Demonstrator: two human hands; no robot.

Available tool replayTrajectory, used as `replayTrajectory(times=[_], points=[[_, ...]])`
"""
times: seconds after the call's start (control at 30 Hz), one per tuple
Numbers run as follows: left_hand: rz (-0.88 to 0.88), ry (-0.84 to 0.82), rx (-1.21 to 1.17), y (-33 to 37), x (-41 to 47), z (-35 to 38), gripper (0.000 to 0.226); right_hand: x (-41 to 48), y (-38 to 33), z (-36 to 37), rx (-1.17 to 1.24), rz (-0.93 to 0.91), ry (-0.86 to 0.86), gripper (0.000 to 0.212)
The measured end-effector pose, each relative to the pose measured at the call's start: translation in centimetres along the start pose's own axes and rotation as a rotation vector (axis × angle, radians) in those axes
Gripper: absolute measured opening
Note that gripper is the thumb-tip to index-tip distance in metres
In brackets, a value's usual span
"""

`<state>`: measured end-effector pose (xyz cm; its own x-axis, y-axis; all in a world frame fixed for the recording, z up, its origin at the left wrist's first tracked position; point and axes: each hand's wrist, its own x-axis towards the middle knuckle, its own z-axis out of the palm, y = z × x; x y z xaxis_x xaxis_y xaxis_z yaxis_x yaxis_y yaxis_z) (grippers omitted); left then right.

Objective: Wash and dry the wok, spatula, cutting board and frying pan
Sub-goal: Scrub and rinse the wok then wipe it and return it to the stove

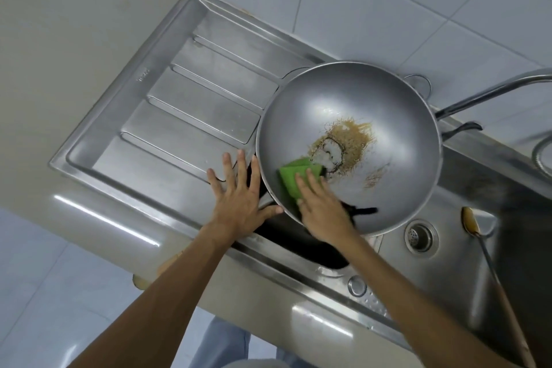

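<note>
The wok (373,98) sits tilted over the sink (448,284), its bowl facing the camera, with a brown crust of residue (355,134) and some white foam near the centre. The right hand (322,212) is inside the bowl, fingers laid flat on a green sponge (294,176) and pressing it against the metal just below the residue. The left hand (239,197) is released, fingers spread over the edge of the drainboard (191,92), thumb touching the wok's near rim. Under the wok lies a dark round thing (298,245), possibly the frying pan. The spatula (507,308) leans in the basin to the right, apart from the wok. The pale worktop (74,39) surrounds the sink
</note>
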<state>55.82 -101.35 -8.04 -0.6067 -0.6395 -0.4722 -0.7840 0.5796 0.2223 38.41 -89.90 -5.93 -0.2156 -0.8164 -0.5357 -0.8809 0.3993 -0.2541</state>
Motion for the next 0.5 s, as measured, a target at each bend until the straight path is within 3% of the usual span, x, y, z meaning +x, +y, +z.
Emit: replayTrajectory(times=[0.07, 0.13, 0.3, 0.5], points=[[0.008, -0.006, 0.006, -0.3, -0.1, -0.2, 0.122, 0.9, -2.7, 0.2, 0.191, -0.021, 0.0, 0.061], [0.021, -0.004, 0.0, -0.6, -0.2, -0.2, 0.121, 0.6, -2.5, -0.1, 0.193, -0.071, 0.002, 0.063], [0.039, 0.012, -0.011, -0.9, -0.1, -0.1, 0.119, -1.8, 6.3, -2.4, -0.213, -0.039, -0.035, 0.069], [0.059, 0.008, -0.017, -1.0, 0.0, 0.0, 0.12, 3.5, 16.2, -10.5, -0.746, 0.081, 0.233, 0.076]])
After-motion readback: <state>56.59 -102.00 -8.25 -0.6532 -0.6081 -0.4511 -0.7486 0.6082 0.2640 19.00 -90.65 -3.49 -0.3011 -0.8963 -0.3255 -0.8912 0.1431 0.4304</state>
